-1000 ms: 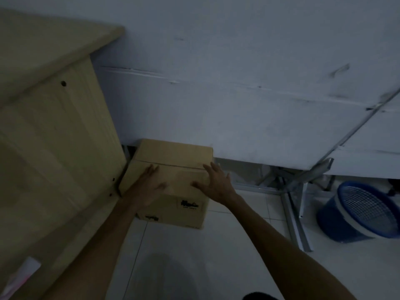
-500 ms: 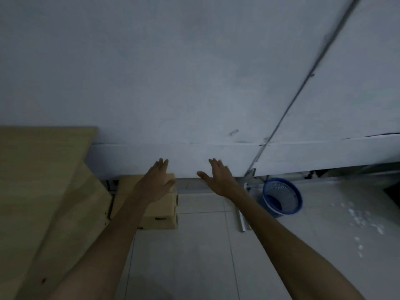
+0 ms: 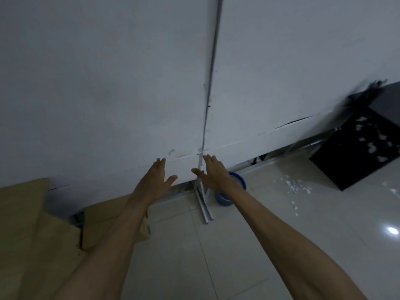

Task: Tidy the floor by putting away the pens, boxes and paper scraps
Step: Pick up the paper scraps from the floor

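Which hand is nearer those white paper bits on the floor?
The right hand, probably: the paper scraps lie to its right beyond the blue basket, while the left hand hovers over the cardboard box.

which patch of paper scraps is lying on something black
The far-right scraps, scattered on the black mat; the other scraps lie on the pale floor tiles.
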